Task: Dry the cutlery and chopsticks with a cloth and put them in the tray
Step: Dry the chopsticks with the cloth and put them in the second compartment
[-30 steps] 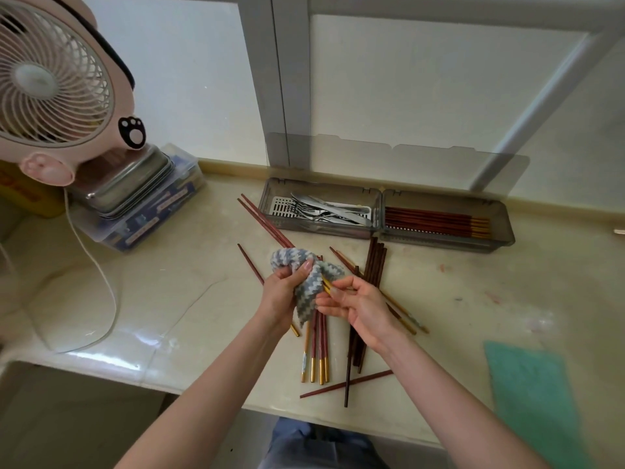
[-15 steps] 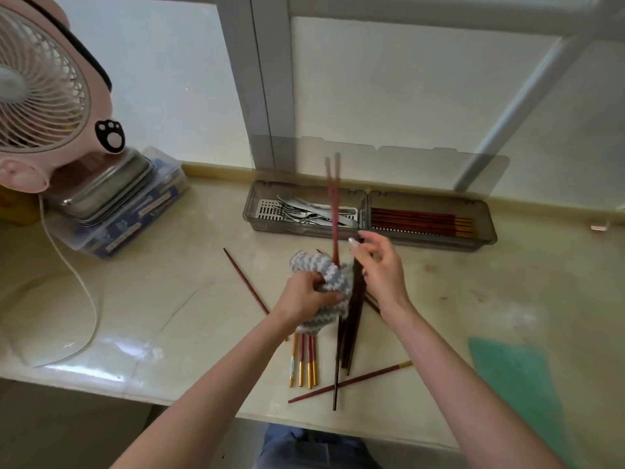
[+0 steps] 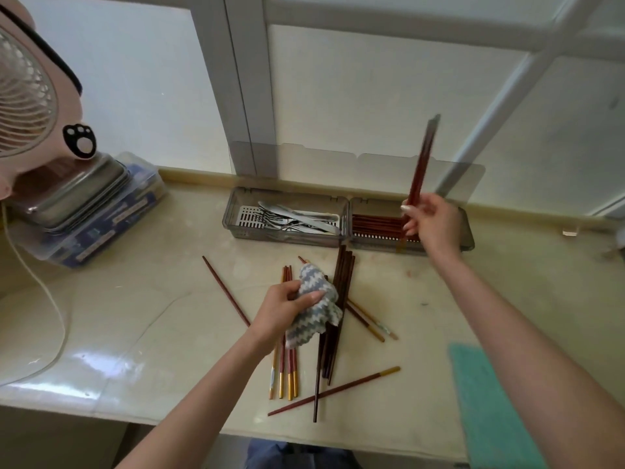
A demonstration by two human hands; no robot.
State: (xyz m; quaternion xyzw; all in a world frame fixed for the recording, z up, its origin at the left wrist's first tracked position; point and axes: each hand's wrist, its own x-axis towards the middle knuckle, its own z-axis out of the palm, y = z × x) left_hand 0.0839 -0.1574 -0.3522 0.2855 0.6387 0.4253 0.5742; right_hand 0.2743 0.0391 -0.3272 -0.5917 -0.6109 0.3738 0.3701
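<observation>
Red chopsticks (image 3: 420,164) pinched upright in my right hand (image 3: 431,226) above the tray (image 3: 468,238); my left hand (image 3: 282,311) grips the cloth (image 3: 316,308) at centre frame.

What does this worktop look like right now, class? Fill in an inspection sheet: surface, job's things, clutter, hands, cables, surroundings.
Surface: pale counter, glossy, faintly stained.
Job's things: tray at the back, steel cutlery in its left compartment, stored chopsticks in its right; loose chopsticks scattered on the counter; zigzag cloth.
Clutter: pink fan; steel tin on a plastic box; green cloth at the right.
Hands: left hand grips the zigzag cloth; right hand holds raised chopsticks near upright over the tray's right compartment.
Cables: white cable loops across the counter's left.
Surroundings: frosted window behind.
</observation>
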